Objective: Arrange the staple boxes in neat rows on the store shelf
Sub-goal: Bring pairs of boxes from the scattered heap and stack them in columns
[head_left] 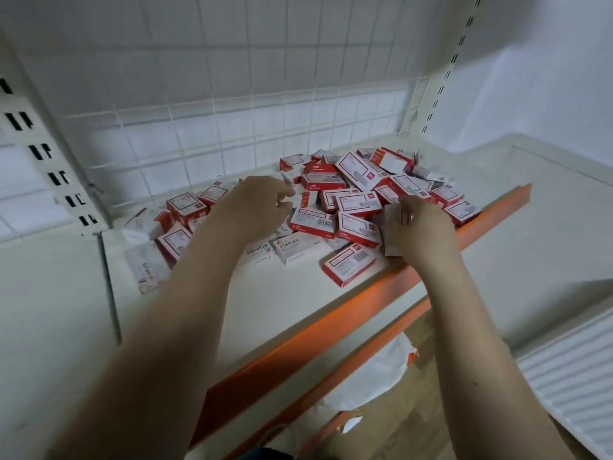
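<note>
A jumbled pile of several small red-and-white staple boxes [356,202] lies on the white store shelf [282,293], spread from the left upright to the right end. My left hand [255,207] hovers over the pile's middle with fingers curled and slightly apart, nothing clearly held. My right hand [419,229] rests at the pile's front right, fingers closed around a white staple box [391,229] that it partly hides. A red box [348,263] lies alone near the shelf's front edge. White boxes marked STAPLES [297,249] lie beside my left wrist.
The shelf has an orange front lip [331,330] and a white wire-grid back panel [232,127]. Slotted uprights stand at left [49,161] and right [438,94]. A lower orange-edged shelf [331,393] holds a white plastic bag [371,376]. White slatted panel [570,376] at lower right.
</note>
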{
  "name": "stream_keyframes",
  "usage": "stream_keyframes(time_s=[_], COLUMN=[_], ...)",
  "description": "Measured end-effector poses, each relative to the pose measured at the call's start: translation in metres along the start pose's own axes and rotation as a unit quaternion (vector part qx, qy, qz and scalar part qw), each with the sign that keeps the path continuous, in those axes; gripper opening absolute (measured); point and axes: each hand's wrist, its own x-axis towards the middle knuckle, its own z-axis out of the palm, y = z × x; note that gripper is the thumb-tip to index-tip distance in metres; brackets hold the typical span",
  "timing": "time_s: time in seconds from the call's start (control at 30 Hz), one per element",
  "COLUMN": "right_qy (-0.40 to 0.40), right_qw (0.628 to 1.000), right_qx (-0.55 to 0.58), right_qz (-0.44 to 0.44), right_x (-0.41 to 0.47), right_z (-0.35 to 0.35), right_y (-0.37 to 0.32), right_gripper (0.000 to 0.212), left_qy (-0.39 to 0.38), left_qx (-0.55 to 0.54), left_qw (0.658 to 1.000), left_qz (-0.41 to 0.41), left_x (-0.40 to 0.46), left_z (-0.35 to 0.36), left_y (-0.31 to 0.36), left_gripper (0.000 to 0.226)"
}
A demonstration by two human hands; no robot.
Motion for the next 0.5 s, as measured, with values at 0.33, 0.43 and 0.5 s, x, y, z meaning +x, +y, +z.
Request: stream_keyframes(time_s=[0.33,0.43,0.5], right_qy=[-0.203,-0.263,-0.275], right_qw=[0.974,0.955,0.947], right_qx=[-0.046,-0.068,-0.103], right_qz=[-0.088,-0.115,-0.134], right_x=[0.069,0.066,0.062], right_z=[-0.023,-0.029,-0.031], right_y=[0.014,0.013,0.012], right_gripper=[0.039,0.034,0.035], left_qy=[0.016,0.030,0.041], left_qx=[-0.023,-0.038,-0.028], left_qw=[0.995,0.994,0.994], left_qz=[-0.096,-0.103,-0.099], left_x=[0.024,0.026,0.026], left_z=[0.016,0.019,0.021], left_y=[0.030,0.039,0.041], left_gripper=[0.038,0.037,0.036])
